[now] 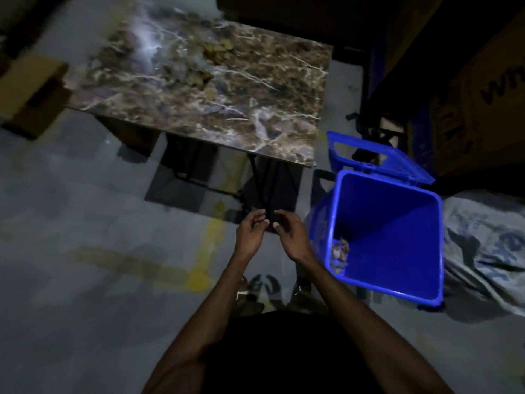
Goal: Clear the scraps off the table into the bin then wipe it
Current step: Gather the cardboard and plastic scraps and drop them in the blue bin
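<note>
Setting: dim grey floor, marble-patterned table (204, 89) ahead.
Scraps: brown scraps (211, 56) lie on its far half; some sit in the blue bin (426, 297).
Hands: left hand (251, 233) and right hand (289, 234) loosely curled, holding nothing.
Advice: gather scraps toward the bin-side edge.

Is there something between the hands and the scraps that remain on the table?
Nothing visible. Both hands hover low before the table, and the scraps lie across bare tabletop at its far side.

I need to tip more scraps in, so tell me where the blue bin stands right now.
In the head view the blue bin stands on the floor at the right, lid open, just off the marble table's near right corner, beside the right hand.
</note>
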